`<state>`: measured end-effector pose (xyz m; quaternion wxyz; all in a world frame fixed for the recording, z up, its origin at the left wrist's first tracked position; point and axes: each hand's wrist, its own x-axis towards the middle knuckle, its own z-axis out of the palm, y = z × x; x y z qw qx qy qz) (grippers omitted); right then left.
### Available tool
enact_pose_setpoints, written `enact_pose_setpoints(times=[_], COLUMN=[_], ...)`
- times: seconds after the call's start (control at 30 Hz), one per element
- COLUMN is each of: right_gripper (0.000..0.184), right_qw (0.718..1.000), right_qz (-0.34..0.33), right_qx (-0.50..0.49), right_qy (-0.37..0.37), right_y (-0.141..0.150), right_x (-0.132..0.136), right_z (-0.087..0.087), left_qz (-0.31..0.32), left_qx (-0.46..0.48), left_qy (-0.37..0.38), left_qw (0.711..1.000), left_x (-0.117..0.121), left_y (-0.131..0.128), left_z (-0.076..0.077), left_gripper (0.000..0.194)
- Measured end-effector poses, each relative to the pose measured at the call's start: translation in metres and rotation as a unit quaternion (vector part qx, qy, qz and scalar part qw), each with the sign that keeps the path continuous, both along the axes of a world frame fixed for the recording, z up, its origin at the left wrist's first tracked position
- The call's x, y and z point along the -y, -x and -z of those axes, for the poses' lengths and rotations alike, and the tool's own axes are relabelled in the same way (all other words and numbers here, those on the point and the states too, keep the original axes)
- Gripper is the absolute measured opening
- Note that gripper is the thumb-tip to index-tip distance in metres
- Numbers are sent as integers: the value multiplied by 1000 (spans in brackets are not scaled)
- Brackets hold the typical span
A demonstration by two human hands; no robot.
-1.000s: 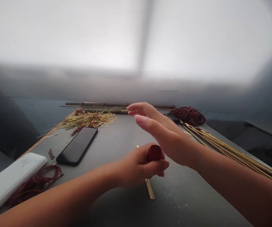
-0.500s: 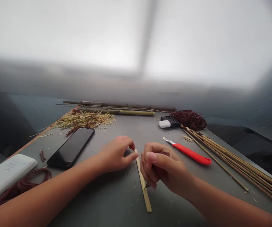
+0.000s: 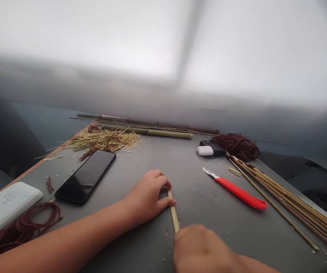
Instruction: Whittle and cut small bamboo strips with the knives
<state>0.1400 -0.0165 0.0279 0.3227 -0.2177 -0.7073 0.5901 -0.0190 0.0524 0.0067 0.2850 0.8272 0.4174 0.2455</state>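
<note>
Strip runs nearward from my left grip, pinching its far end, to my right grip, hold unclear.

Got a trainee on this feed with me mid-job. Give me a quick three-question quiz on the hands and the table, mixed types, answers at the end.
1. True or false: the red-handled craft knife lies on the table with its blade bare.
2. Fill in the blank: the fingertips of the left hand are at the far end of a flat ____.
3. Which lies farther from the person: the smartphone or the green bamboo pole?

Key:
1. True.
2. Bamboo strip.
3. The green bamboo pole.
</note>
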Motion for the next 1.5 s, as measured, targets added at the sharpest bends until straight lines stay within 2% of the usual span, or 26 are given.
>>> enact_pose_setpoints(times=[0.03,0.17,0.27,0.33,0.43,0.5,0.57,0.63,0.7,1.0,1.27,1.5], right_gripper=[50,54,49,48,52,52,49,46,46,35,31,29], right_qw=[1000,996,980,980,989,987,976,966,962,961,965,968], right_qz=[-7,55,112,77,4,27,90,128,138,104,109,114], right_qx=[-8,-52,-106,-109,-83,-103,-140,-174,-187,-184,-178,-176], right_qy=[8,40,123,148,120,116,138,144,142,176,161,139], right_y=[1,-3,-8,-9,-10,-11,-12,-13,-14,-4,-2,-1], right_x=[0,-5,-11,-14,-17,-19,-25,-32,-40,-48,-47,-45], right_z=[0,-15,-28,-32,-37,-40,-42,-41,-37,-24,-21,-20], left_qz=[3,18,23,28,32,34,35,34,35,35,35,37], left_qx=[1,17,19,14,11,10,9,11,14,38,29,38], left_qy=[2,0,-6,-16,-25,-26,-24,-20,-18,-27,-21,-22], left_qw=[1000,1000,1000,999,999,999,999,999,999,998,999,998], left_x=[0,2,4,4,5,4,4,4,3,2,2,1], left_y=[0,2,3,3,3,3,4,4,5,3,2,3], left_z=[0,0,0,2,4,5,5,4,3,8,4,7], left_gripper=[18,15,16,17,18,19,18,18,18,10,9,10])
